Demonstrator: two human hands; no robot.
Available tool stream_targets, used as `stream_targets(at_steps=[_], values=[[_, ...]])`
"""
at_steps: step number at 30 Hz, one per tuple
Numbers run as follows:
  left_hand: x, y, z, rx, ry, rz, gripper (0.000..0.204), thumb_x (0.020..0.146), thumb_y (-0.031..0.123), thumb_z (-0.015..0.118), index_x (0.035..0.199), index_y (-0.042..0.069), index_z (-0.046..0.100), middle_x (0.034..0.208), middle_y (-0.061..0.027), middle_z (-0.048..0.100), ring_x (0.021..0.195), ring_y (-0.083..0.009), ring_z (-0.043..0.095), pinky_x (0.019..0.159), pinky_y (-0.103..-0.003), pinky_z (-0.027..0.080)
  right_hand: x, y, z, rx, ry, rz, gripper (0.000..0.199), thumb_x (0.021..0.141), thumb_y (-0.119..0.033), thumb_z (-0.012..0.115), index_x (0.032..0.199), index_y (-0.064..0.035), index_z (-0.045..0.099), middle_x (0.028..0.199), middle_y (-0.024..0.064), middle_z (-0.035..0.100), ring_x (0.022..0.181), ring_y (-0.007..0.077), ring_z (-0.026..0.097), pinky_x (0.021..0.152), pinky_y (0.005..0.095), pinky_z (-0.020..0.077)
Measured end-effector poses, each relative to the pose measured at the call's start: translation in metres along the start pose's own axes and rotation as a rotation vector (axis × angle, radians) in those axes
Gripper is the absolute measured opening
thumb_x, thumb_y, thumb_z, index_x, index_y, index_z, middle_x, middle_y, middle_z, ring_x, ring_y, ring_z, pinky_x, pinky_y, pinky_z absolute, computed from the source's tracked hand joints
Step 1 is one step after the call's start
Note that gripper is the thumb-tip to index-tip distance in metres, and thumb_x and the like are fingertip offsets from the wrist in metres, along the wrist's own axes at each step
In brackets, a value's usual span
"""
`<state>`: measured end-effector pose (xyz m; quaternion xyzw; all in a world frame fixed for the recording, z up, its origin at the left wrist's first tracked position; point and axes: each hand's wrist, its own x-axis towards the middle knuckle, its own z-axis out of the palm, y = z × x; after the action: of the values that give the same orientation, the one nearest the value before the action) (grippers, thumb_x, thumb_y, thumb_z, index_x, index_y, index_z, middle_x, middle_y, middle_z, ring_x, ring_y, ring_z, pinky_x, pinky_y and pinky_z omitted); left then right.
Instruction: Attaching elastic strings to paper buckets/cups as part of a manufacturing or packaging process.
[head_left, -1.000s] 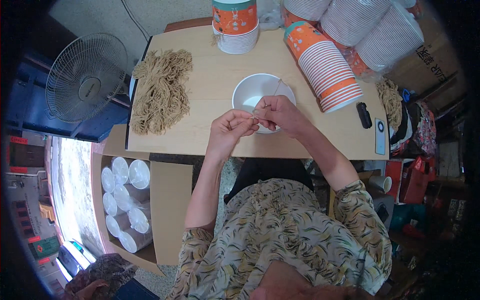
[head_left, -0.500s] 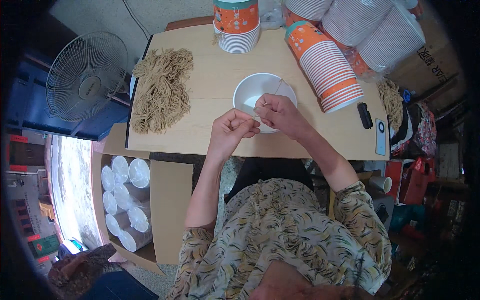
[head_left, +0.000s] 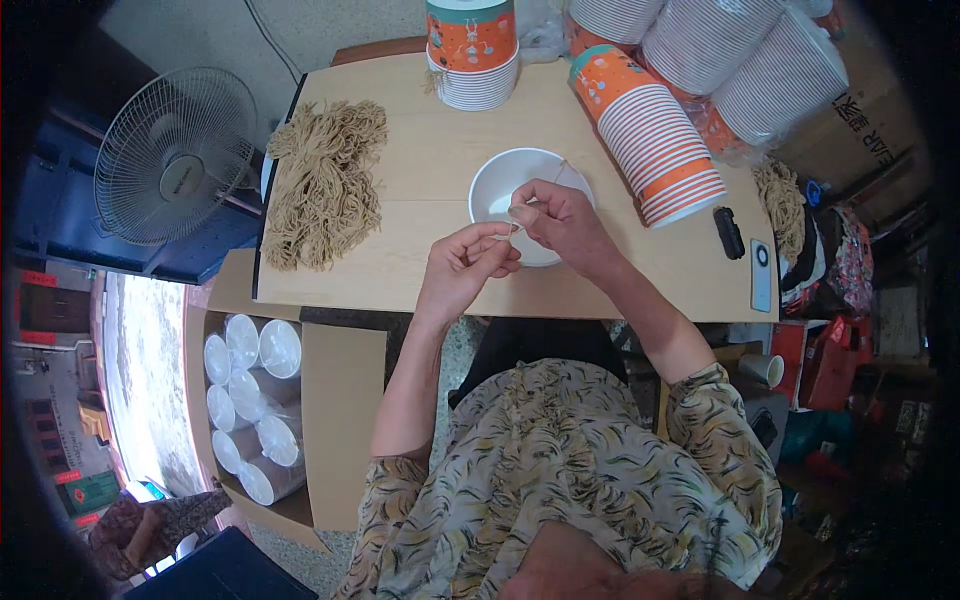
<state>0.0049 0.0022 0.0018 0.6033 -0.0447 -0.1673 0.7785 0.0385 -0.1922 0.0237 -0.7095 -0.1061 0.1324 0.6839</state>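
Note:
Over the front of a white paper bucket (head_left: 487,185), my two hands meet with their fingertips almost touching. A thin light string (head_left: 516,229) runs between them, pinched by my left hand (head_left: 466,264) and by my right hand (head_left: 565,225). Against the bucket's right inner wall, another short piece of tan string (head_left: 562,170) shows near the rim. To the left, a thick heap of tan strings (head_left: 322,185) lies on the wooden table (head_left: 420,230). The bucket's lower front is partly hidden behind my hands.
Nested orange-and-white paper buckets (head_left: 655,135) lie on their side at the right; another stack (head_left: 473,55) stands at the back. A black object (head_left: 729,233) and phone-like slab (head_left: 762,275) lie at the right edge. A fan (head_left: 178,165) and carton of wrapped cups (head_left: 345,425) are left.
My left fingertips have turned slightly, and a bit of string now shows between the two hands. At the lower left, another person has shifted position.

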Motion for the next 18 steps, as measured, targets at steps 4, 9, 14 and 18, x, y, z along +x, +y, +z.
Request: stream_targets(at_steps=[4, 9, 14, 18], values=[[0.005, -0.004, 0.003, 0.042, 0.074, 0.037, 0.02, 0.097, 0.015, 0.068, 0.112, 0.002, 0.072, 0.088, -0.0081, 0.075, 0.078, -0.0131, 0.072, 0.071, -0.025, 0.058, 0.0, -0.004, -0.001, -0.008, -0.032, -0.075, 0.014, 0.097, -0.018, 0.064, 0.095, -0.0039, 0.062, 0.064, -0.0068, 0.05, 0.059, 0.0023, 0.043, 0.052, 0.0237, 0.0353], [0.003, -0.008, 0.003, 0.023, 0.1, 0.141, 0.017, 0.095, 0.012, 0.071, 0.109, 0.002, 0.073, 0.088, -0.0073, 0.075, 0.078, -0.012, 0.071, 0.071, -0.024, 0.058, -0.007, -0.01, -0.016, -0.302, -0.003, -0.154, 0.016, 0.096, -0.017, 0.065, 0.093, -0.0012, 0.063, 0.067, -0.0046, 0.054, 0.062, 0.004, 0.047, 0.055, 0.0252, 0.0395], [-0.004, -0.01, 0.005, 0.237, 0.076, 0.363, 0.013, 0.093, 0.004, 0.071, 0.105, -0.001, 0.074, 0.099, -0.0083, 0.072, 0.081, -0.0111, 0.069, 0.069, -0.022, 0.056, -0.023, -0.017, -0.022, -0.318, -0.063, -0.125, 0.015, 0.094, -0.014, 0.067, 0.089, 0.0006, 0.066, 0.07, -0.0024, 0.059, 0.065, 0.0049, 0.05, 0.059, 0.0247, 0.0419], [-0.009, -0.021, 0.005, 0.325, 0.09, 0.431, 0.012, 0.092, 0.001, 0.07, 0.102, -0.001, 0.075, 0.103, -0.009, 0.071, 0.083, -0.0117, 0.069, 0.069, -0.023, 0.055, -0.034, -0.008, -0.026, -0.234, 0.049, -0.181, 0.009, 0.096, -0.008, 0.066, 0.091, -0.0004, 0.067, 0.071, -0.0061, 0.055, 0.065, 0.0007, 0.046, 0.058, 0.0196, 0.0368]])
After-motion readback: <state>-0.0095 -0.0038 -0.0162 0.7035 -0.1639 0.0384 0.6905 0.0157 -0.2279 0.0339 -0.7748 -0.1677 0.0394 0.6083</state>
